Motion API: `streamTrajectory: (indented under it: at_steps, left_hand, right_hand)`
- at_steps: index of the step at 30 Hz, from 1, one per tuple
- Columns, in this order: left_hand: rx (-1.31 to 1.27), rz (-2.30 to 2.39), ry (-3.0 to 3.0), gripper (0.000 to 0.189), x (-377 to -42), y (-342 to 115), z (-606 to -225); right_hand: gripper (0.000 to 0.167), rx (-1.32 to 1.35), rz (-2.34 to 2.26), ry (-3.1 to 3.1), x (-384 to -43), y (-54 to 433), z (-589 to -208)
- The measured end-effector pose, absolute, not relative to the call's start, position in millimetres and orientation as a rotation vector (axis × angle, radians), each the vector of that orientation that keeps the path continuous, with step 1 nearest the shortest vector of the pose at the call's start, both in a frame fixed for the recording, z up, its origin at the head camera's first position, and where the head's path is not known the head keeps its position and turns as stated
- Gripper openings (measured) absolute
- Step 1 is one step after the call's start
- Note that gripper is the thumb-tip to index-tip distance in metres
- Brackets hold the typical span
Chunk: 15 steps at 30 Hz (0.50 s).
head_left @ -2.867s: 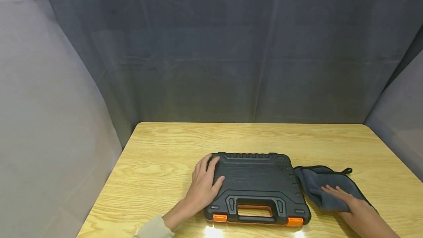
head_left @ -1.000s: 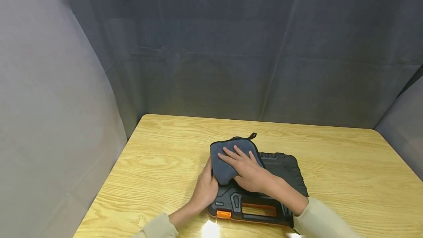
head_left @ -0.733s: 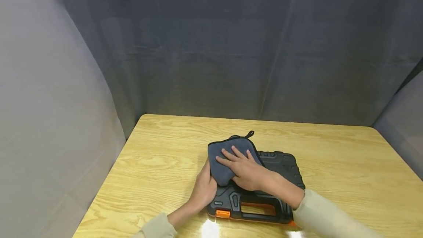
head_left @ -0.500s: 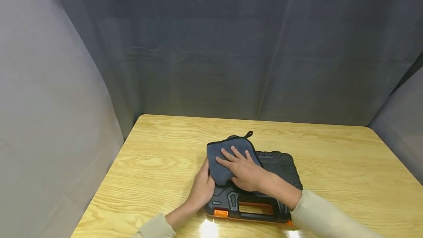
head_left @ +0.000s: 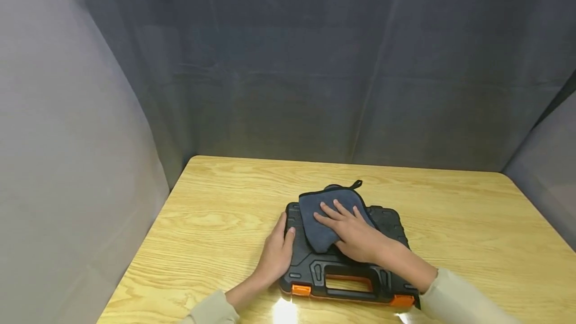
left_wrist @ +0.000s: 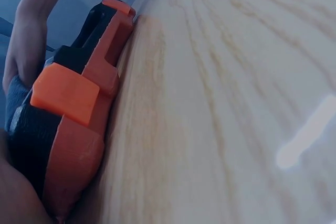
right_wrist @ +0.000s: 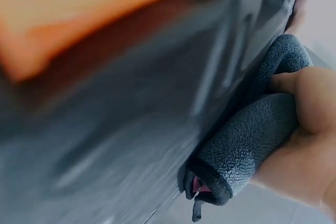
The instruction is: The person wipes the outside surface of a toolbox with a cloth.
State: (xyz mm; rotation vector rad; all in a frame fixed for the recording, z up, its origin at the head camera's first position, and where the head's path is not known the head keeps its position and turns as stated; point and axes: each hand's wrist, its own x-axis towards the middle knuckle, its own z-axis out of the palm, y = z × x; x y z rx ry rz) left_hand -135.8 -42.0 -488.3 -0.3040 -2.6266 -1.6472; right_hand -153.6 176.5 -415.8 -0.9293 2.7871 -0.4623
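Note:
A black plastic tool case (head_left: 300, 267) with orange latches lies flat on the table, handle toward me. My left hand (head_left: 275, 255) holds its left edge, thumb on the lid and fingers along the side. The left wrist view shows the case's orange lower half (left_wrist: 79, 156) close to that hand. Spread over the lid is a folded grey-blue cloth (head_left: 310, 219) with black edging and a small hanging loop. My right hand (head_left: 355, 234) presses flat on this cloth, fingers straight and spread. In the right wrist view, the thumb is tucked against a fold of the cloth (right_wrist: 252, 135).
The light wood table (head_left: 225, 199) extends around the case on all sides. A dark grey curtain (head_left: 279, 89) hangs behind it, and a pale grey panel (head_left: 67, 164) stands at the left.
My right hand first brought the cloth from the table at the right onto the case's left side. Since half a second ago, hand and cloth have slid right, uncovering the lid's left edge.

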Motion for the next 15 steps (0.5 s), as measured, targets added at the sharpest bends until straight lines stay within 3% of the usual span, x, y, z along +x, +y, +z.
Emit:
streamTrajectory:
  at_steps: [15]
  left_hand:
    - [-0.284, -1.69, -2.601, 0.054, -135, -40, -489]
  right_hand:
    - [0.076, -0.687, -0.516, 2.921, -135, 215, -423]
